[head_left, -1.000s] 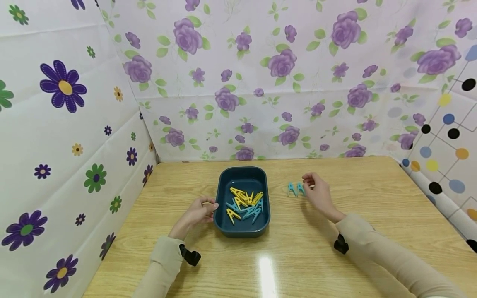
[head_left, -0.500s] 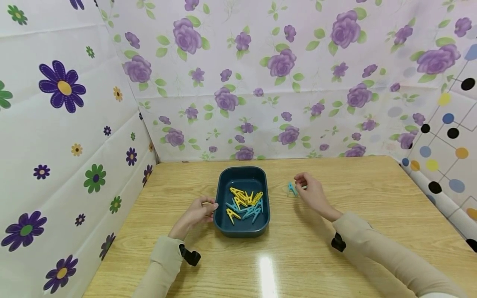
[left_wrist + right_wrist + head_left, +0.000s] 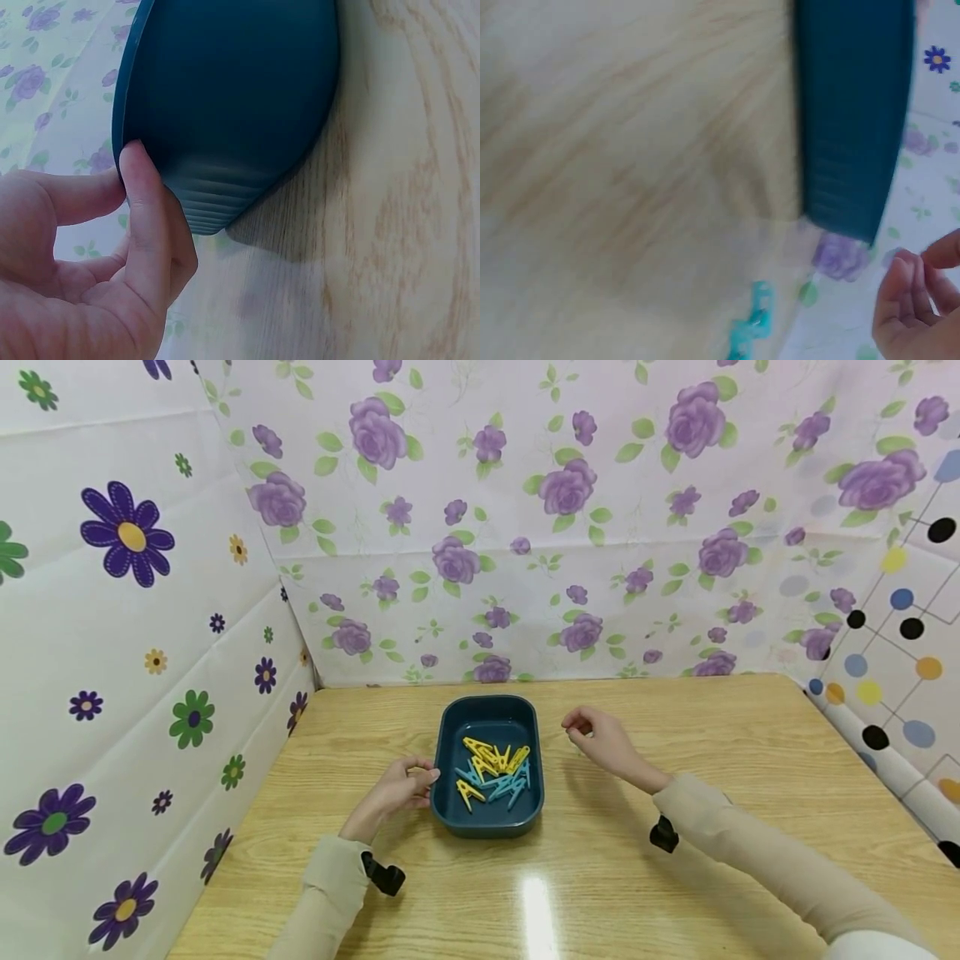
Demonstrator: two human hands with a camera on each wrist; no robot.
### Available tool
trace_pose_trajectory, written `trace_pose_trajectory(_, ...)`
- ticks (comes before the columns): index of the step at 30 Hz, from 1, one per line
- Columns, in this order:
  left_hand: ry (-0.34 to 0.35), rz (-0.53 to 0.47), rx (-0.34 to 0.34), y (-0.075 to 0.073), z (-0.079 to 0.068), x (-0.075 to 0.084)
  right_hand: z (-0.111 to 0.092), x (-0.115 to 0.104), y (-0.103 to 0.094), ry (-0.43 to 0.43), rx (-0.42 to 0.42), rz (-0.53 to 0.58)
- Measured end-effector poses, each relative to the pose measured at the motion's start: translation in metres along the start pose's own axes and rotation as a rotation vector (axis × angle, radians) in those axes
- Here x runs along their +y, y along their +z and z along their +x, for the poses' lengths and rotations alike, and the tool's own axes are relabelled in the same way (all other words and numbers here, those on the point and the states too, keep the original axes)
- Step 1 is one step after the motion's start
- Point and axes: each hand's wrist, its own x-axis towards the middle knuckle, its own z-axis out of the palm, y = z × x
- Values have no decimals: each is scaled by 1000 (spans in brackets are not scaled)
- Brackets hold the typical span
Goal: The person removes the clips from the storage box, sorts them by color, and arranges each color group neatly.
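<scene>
The left hand pinches the left rim of a dark blue tray holding yellow pegs and blue pegs. A strip of wooden table separates its right side from the right hand, fingers curled, any grip impossible to tell; loose teal pegs lie nearby.

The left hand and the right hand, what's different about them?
The left hand pinches the edge of the dark blue bin, while the right hand is apart from it. The left hand is at the bin's left side; the right hand is over the table, near some light blue clothespins. Both have beige sleeves and small black gadgets at the wrist.
</scene>
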Motion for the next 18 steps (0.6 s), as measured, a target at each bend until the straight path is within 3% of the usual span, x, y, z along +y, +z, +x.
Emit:
trace_pose_trajectory(9,-2,-13,2,1,1,0,17,-23,0,29,-174,4)
trace_pose_trajectory(18,0,-18,1,0,1,0,31,-34,6,-4,-264,-16)
